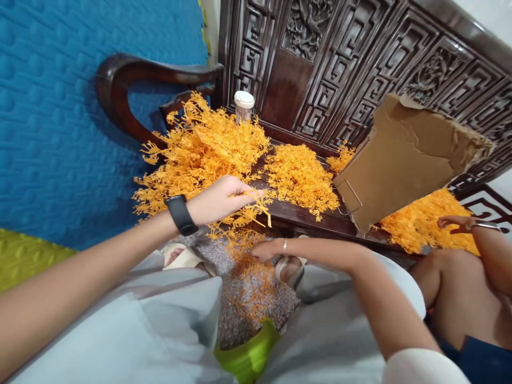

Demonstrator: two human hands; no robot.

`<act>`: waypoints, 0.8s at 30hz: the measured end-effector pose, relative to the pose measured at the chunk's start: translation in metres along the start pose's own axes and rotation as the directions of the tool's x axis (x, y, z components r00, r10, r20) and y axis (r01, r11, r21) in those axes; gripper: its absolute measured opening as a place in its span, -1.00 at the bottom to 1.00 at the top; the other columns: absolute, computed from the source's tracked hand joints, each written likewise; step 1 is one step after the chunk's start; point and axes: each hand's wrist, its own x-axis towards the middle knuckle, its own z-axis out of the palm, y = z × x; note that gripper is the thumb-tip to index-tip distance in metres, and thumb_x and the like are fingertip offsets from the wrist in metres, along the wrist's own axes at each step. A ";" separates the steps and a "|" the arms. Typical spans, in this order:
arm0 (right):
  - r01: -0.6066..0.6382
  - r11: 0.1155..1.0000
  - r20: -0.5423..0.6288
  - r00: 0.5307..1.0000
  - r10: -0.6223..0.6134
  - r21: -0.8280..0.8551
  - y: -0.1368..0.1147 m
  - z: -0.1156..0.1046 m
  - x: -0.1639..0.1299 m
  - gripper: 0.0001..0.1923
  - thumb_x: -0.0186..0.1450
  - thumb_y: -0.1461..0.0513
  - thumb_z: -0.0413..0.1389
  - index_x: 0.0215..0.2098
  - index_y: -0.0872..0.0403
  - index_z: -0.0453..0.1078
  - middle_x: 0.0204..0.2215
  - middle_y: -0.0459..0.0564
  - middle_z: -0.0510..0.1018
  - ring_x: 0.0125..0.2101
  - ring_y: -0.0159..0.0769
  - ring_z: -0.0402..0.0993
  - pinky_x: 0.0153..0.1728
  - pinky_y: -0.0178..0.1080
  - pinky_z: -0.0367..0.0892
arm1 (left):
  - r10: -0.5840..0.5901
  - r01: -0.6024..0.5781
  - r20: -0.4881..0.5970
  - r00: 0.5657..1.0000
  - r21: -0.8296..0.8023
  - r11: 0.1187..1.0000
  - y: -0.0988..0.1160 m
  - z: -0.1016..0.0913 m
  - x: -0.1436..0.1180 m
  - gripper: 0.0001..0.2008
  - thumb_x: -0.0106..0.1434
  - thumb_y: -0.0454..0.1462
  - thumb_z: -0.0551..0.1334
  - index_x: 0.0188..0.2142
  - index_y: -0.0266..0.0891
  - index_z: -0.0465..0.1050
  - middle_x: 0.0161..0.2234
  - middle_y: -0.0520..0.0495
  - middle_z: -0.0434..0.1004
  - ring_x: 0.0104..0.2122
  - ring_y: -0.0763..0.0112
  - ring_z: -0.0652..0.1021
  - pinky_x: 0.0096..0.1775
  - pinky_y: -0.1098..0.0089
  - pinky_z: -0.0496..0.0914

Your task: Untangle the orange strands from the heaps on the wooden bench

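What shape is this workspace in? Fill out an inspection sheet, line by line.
Surface: dark wooden bench, largely covered.
Job's things: orange sprigs, heaped on the bench; more show below its edge.
Clutter: cardboard and a white-lidded jar.
Hands: left hand pinches a sprig; right hand is at the lower sprigs, grip unclear.
Cables: nothing seen.
Surroundings: carved backrest, blue mat on the left, another person's hand near the sprigs on the right.

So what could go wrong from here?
The orange sprig in the left hand might snag on the large orange pile beside it. Tugging at that pile could tip the white-lidded jar standing close behind it. The cardboard stands tilted on the bench, so a knock might topple it.
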 end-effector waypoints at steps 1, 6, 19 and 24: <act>0.002 1.000 0.041 0.999 -0.001 -0.021 0.002 -0.006 -0.002 -0.85 -0.01 0.49 0.06 -0.62 0.18 0.37 -0.67 -0.12 0.41 -0.59 -0.47 0.23 -0.51 -0.38 0.19 | -0.002 0.002 -0.003 1.000 0.001 1.000 0.000 0.000 0.000 -0.56 0.16 -0.11 0.05 -0.73 -0.21 -0.08 -0.70 0.13 -0.13 -0.65 0.57 0.02 -0.57 0.44 -0.04; 0.058 0.993 -0.368 0.925 -0.093 -0.106 0.011 -0.074 -0.065 -0.86 0.11 0.37 0.04 -0.39 0.16 0.42 -0.44 -0.04 0.47 -0.44 -0.42 0.35 -0.32 -0.34 0.26 | -0.006 0.005 -0.026 1.000 -0.013 1.000 -0.003 -0.002 0.001 -0.56 0.16 -0.10 0.05 -0.73 -0.21 -0.06 -0.72 0.14 -0.13 -0.67 0.59 0.02 -0.59 0.46 -0.03; -0.431 0.887 -0.907 0.286 0.308 0.166 0.100 -0.145 -0.123 -0.56 0.13 0.34 0.05 0.00 0.27 0.30 -0.01 0.23 0.37 0.00 -0.16 0.26 0.06 -0.10 0.10 | -0.170 0.162 -0.013 0.985 -0.248 0.955 0.001 -0.003 0.002 -0.54 0.16 -0.06 0.07 -0.74 -0.19 -0.03 -0.77 0.15 -0.07 -0.72 0.59 0.02 -0.61 0.42 -0.04; -0.176 0.933 -0.864 0.353 0.359 0.315 0.071 -0.140 -0.110 -0.79 0.15 0.32 0.05 -0.27 0.25 0.42 -0.27 0.10 0.52 -0.27 -0.34 0.42 -0.15 -0.26 0.29 | -0.175 0.135 -0.048 0.983 -0.445 0.885 0.008 -0.009 0.005 -0.48 0.25 -0.14 0.02 -0.78 -0.20 -0.09 -0.83 0.14 -0.08 -0.74 0.59 0.07 -0.55 0.38 0.06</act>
